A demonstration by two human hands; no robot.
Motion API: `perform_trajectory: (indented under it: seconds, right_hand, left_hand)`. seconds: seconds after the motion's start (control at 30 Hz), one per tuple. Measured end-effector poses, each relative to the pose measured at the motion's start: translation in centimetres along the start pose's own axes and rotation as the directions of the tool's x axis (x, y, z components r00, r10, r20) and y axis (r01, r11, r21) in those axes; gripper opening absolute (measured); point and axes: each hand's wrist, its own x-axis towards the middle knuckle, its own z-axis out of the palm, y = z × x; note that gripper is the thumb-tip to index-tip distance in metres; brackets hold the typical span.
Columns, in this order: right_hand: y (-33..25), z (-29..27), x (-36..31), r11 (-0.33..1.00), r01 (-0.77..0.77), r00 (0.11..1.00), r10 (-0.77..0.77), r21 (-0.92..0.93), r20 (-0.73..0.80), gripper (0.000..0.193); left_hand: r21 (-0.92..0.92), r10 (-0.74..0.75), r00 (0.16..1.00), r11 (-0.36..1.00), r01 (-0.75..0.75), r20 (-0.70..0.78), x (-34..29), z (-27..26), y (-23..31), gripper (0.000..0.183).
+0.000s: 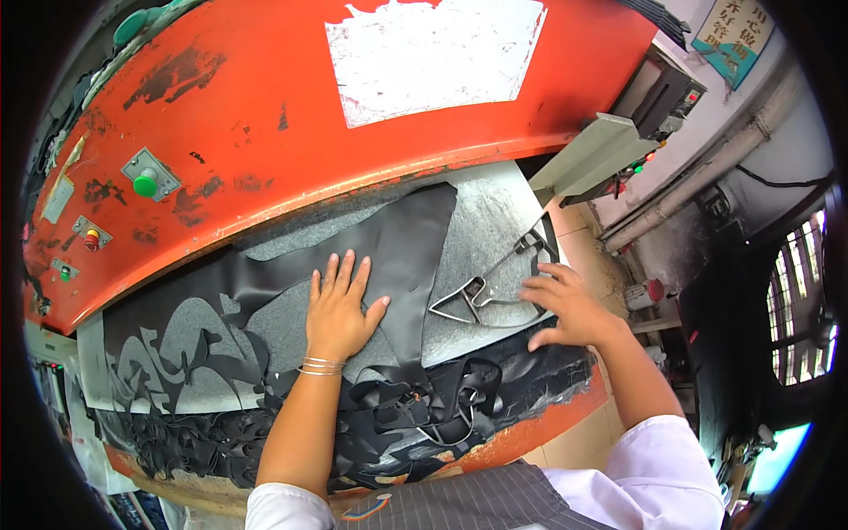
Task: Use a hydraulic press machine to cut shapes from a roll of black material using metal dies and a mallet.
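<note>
A sheet of black leather (402, 247) with a curved, cut-out edge lies across the grey cutting board (477, 212). My left hand (340, 314) rests flat on the leather's near part, fingers stretched out, a few thin bangles at the wrist. To its right, a metal cutting die (481, 299) with a pointed end and a long bar lies on the bare board. My right hand (565, 305) is at the die's right end, thumb and fingers spread. Whether its fingertips touch the die, I cannot tell. Shapes have been cut out of the leather's left part.
A red press body (256, 132) with a green button (145, 185) and a red knob (92, 238) spans the far side. Black leather scraps (212, 446) heap along the board's near edge, another metal die (450, 431) among them. A grey metal arm (596, 155) stands at the right.
</note>
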Motion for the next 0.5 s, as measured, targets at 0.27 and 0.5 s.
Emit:
perform_trajectory:
  seconds: [0.27, 0.5]
  right_hand:
    - [1.6, -1.1, 2.0, 0.959, 0.226, 0.968, -0.24, 0.169, 0.071, 0.055]
    - [-3.5, 1.4, 10.9, 0.932, 0.332, 0.926, -0.291, 0.148, -0.242, 0.055]
  left_hand:
    - [0.037, -0.173, 0.983, 0.984, 0.176, -0.059, -1.2, 0.3, 0.7, 0.067]
    - [-0.091, -0.273, 0.932, 0.962, 0.258, -0.238, -1.5, 1.5, 1.3, 0.075]
